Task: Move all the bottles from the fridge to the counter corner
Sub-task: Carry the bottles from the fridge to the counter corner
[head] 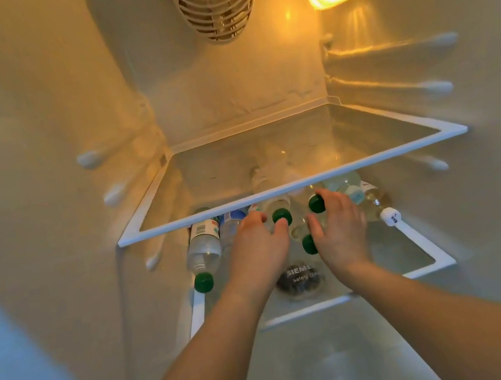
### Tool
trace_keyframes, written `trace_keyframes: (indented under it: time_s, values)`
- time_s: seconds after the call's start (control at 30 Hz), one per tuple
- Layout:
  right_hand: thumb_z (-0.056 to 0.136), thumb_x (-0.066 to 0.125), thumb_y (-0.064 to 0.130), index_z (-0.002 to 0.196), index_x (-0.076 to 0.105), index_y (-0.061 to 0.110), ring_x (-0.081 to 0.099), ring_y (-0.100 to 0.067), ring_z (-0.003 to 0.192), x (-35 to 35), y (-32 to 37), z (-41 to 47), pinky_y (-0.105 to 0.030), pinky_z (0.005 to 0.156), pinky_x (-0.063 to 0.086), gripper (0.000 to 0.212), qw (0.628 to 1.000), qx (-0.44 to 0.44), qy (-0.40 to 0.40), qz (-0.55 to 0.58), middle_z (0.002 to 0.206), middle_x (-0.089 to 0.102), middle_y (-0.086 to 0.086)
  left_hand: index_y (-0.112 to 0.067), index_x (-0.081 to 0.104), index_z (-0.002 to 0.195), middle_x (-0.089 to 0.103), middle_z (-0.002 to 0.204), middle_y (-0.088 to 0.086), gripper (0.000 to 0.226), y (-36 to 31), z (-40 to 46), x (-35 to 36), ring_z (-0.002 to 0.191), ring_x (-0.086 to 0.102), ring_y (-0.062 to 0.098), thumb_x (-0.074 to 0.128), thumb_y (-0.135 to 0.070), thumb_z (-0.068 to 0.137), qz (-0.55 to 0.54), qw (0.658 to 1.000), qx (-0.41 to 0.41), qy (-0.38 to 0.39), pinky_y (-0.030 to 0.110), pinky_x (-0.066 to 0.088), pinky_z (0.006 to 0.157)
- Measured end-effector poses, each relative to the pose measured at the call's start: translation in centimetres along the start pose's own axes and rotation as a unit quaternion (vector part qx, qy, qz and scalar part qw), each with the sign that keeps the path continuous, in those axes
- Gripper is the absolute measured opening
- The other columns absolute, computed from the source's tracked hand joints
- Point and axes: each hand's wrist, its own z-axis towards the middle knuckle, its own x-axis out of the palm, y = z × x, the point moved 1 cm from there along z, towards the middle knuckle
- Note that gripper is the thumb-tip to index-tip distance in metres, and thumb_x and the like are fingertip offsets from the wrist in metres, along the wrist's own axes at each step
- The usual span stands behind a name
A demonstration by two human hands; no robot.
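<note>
both hands are inside the fridge, reaching under the upper glass shelf (292, 188) to the lower glass shelf (426, 260), where the bottles lie on their sides with caps toward the camera. the left hand (257, 248) lies palm down with fingers extended over the clear bottles left of centre; its fingertips are just beside a green cap (281, 215) at the front of one bottle, and whether they close on anything cannot be told, since the fingers appear straight and the contact is hidden. the right hand (338, 228) also lies palm down, fingers spread and relaxed, resting over clear bottles; a second green cap (316, 203) sits at its index fingertip and a third green cap (308, 244) shows just beside its thumb. no bottle is visibly gripped. to the far left, apart from both hands, a clear labelled bottle (203, 247) lies with its green cap at the shelf front. to the right of the right hand lies a bottle with a white cap (390, 216). a dark label reading siemens (300, 276) shows between the wrists on the lower shelf. a fan grille (215, 0) sits on the back wall.
</note>
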Motion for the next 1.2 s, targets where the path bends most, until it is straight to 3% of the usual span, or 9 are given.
trace_keyframes:
  time_s: [0.17, 0.3, 0.43, 0.6, 0.8, 0.93, 1.0, 1.1, 1.2]
  values:
    - [0.094, 0.053, 0.033, 0.135, 0.047, 0.025, 0.044, -0.022, 0.119, 0.8, -0.7, 0.5, -0.045, 0.100, 0.030, 0.042, 1.000, 0.004, -0.010, 0.005, 0.124, 0.052, 0.001, -0.023, 0.056, 0.099, 0.059, 0.110, 0.003, 0.027, -1.6, 3.0, 1.7, 0.100, 0.057, 0.023, 0.048, -0.047, 0.090, -0.057, 0.997, -0.055, -0.009, 0.034, 0.043, 0.080]
    - [0.094, 0.053, 0.030, 0.132, 0.049, 0.023, 0.046, -0.022, 0.117, 0.8, -0.9, 0.5, -0.044, 0.100, 0.030, 0.039, 1.000, -0.002, -0.019, 0.004, 0.120, 0.053, 0.000, -0.019, 0.060, 0.099, 0.051, 0.115, 0.003, 0.046, -2.7, 4.4, 3.4, 0.114, 0.046, 0.025, 0.049, -0.061, 0.085, -0.067, 0.996, -0.054, -0.030, 0.043, 0.042, 0.099]
    - [0.094, 0.052, 0.025, 0.132, 0.046, 0.019, 0.043, -0.022, 0.118, 0.9, -1.0, 0.4, -0.042, 0.101, 0.029, 0.038, 1.000, -0.002, -0.028, 0.008, 0.120, 0.052, -0.002, -0.017, 0.058, 0.085, 0.048, 0.117, 0.006, 0.045, -3.5, 4.4, 4.5, 0.120, 0.035, 0.026, 0.045, -0.061, 0.088, -0.036, 0.997, -0.040, -0.062, 0.041, 0.033, 0.105]
    - [0.092, 0.050, 0.020, 0.127, 0.046, 0.015, 0.041, -0.025, 0.117, 0.9, -0.8, 0.3, -0.041, 0.103, 0.028, 0.036, 0.999, -0.003, -0.028, 0.042, 0.119, 0.049, -0.006, -0.015, 0.063, 0.108, 0.050, 0.127, 0.004, 0.063, -3.1, 5.0, 5.9, 0.126, 0.033, 0.024, 0.035, -0.067, 0.085, -0.036, 0.994, -0.030, -0.095, 0.039, 0.025, 0.107]
    - [0.088, 0.059, 0.021, 0.121, 0.048, 0.014, 0.044, -0.026, 0.113, 0.6, -0.7, 0.1, -0.039, 0.102, 0.027, 0.035, 0.998, 0.005, -0.023, 0.062, 0.116, 0.049, -0.006, -0.016, 0.064, 0.109, 0.049, 0.126, 0.004, 0.063, -3.7, 4.7, 5.0, 0.122, 0.033, 0.027, 0.039, -0.067, 0.085, -0.058, 0.990, -0.080, -0.102, 0.042, 0.027, 0.108]
    - [0.086, 0.064, 0.020, 0.110, 0.046, 0.011, 0.045, -0.026, 0.100, 0.2, -0.6, -0.1, -0.043, 0.097, 0.034, 0.031, 0.994, 0.022, -0.039, 0.095, 0.106, 0.048, -0.005, -0.013, 0.064, 0.105, 0.049, 0.123, 0.004, 0.061, -3.5, 2.7, 4.3, 0.115, 0.035, 0.029, 0.033, -0.062, 0.085, -0.104, 0.982, -0.100, -0.121, 0.046, 0.031, 0.103]
    - [0.088, 0.064, 0.023, 0.109, 0.044, 0.011, 0.038, -0.019, 0.092, 0.0, -0.5, -0.2, -0.045, 0.096, 0.036, 0.031, 0.994, 0.031, -0.033, 0.104, 0.101, 0.044, 0.001, -0.012, 0.065, 0.097, 0.058, 0.111, 0.008, 0.066, -2.7, 1.9, 4.0, 0.110, 0.045, 0.032, 0.031, -0.065, 0.076, -0.152, 0.970, -0.113, -0.151, 0.049, 0.038, 0.099]
    - [0.090, 0.062, 0.026, 0.109, 0.042, 0.013, 0.032, -0.014, 0.090, -0.5, -0.3, -0.2, -0.047, 0.097, 0.037, 0.030, 0.993, 0.038, -0.021, 0.106, 0.098, 0.041, 0.005, -0.016, 0.060, 0.074, 0.061, 0.078, 0.006, 0.041, -2.3, 0.0, 3.3, 0.081, 0.057, 0.027, 0.043, -0.053, 0.083, -0.319, 0.926, -0.132, -0.155, 0.036, 0.048, 0.074]
    - [0.091, 0.061, 0.028, 0.109, 0.042, 0.013, 0.042, -0.018, 0.089, -0.4, -0.3, -0.3, -0.045, 0.097, 0.035, 0.030, 0.995, 0.024, -0.021, 0.096, 0.096, 0.047, 0.002, -0.023, 0.059, 0.081, 0.062, 0.078, 0.004, 0.030, -1.7, -1.4, 3.1, 0.075, 0.061, 0.021, 0.046, -0.048, 0.092, -0.429, 0.872, -0.183, -0.150, 0.033, 0.050, 0.065]
